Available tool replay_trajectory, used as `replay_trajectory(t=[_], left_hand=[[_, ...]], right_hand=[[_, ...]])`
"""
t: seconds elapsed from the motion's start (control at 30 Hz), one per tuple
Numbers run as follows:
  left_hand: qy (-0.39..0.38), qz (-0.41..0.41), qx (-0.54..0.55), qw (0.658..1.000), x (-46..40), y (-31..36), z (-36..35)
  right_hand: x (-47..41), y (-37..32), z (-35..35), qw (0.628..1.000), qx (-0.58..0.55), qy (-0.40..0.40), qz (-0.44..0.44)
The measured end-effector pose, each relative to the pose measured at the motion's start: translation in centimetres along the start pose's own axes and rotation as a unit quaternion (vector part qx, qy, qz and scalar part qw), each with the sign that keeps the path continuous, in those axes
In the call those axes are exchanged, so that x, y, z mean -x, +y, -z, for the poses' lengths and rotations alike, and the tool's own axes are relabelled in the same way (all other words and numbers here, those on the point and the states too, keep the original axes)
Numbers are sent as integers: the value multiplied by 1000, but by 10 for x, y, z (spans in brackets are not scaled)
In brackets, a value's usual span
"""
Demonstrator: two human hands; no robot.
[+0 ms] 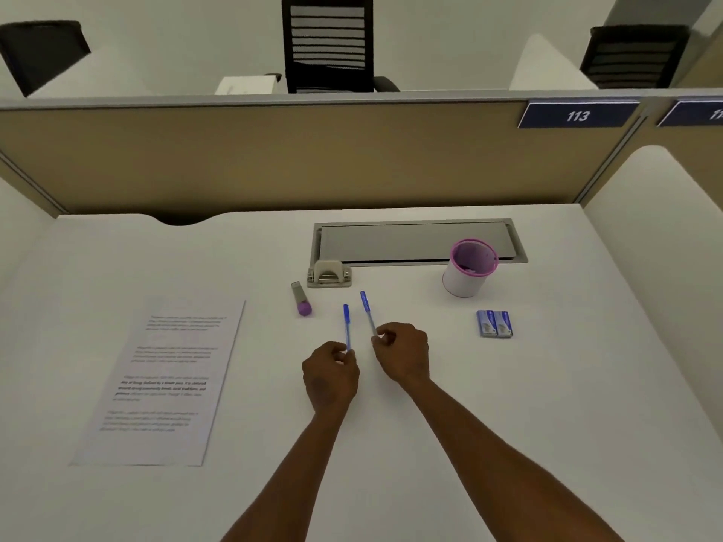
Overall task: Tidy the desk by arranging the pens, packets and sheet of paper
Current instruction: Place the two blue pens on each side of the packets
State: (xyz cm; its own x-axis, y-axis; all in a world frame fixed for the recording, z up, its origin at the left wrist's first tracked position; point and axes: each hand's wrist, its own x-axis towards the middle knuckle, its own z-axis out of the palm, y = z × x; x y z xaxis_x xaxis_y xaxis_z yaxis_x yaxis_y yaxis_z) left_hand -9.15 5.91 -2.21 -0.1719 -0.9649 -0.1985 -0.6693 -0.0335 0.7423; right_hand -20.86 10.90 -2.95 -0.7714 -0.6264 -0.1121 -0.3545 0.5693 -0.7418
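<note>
White desk (pixel 469 404). Two blue-capped pens (pixel 346 326) with clear barrels. White sheet of paper (pixel 164 385) printed with black text. Two blue-and-white packets (pixel 494 324). White cup (pixel 467 273) with pink rim. Grey glue stick (pixel 301 299) with purple cap. Tan partition (pixel 274 158), navy "113" plate (pixel 578 115).

Open desk (pixel 508 404) surface to the right of both arms and between the arms and the sheet of paper (pixel 164 381) on the left. Ahead, glue stick (pixel 301 299), hole punch (pixel 328 273), pink-rimmed cup (pixel 467 269) and two packets (pixel 494 324) block the far side, with the partition (pixel 274 158) behind them.
</note>
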Motion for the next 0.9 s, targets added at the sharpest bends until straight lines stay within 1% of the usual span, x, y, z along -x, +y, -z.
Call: replay_trajectory(t=[0.1,0.2,0.3,0.37,0.4,0.47,0.6,0.73,0.9], left_hand=[[-43,5,63,997,34,13,-22],[-116,-14,93,989,67,25,-47],[-169,-62,80,980,84,41,-71],[-185,-93,58,977,87,53,-86],[-188,-102,46,976,86,60,-92],[-193,-107,20,975,83,72,-105],[-192,-116,-25,974,74,92,-127],[-172,-107,-38,979,68,106,-140],[-172,-106,-46,978,70,109,-149]], right_hand=[[19,29,29,997,-67,37,-33],[33,64,67,989,-98,83,-78],[31,96,111,975,-93,159,-121],[22,113,139,963,-83,204,-152],[16,120,151,959,-77,215,-166],[4,131,168,958,-60,212,-181],[-16,142,178,970,-25,169,-174],[-31,143,176,971,-23,164,-173],[-36,145,171,974,7,150,-172]])
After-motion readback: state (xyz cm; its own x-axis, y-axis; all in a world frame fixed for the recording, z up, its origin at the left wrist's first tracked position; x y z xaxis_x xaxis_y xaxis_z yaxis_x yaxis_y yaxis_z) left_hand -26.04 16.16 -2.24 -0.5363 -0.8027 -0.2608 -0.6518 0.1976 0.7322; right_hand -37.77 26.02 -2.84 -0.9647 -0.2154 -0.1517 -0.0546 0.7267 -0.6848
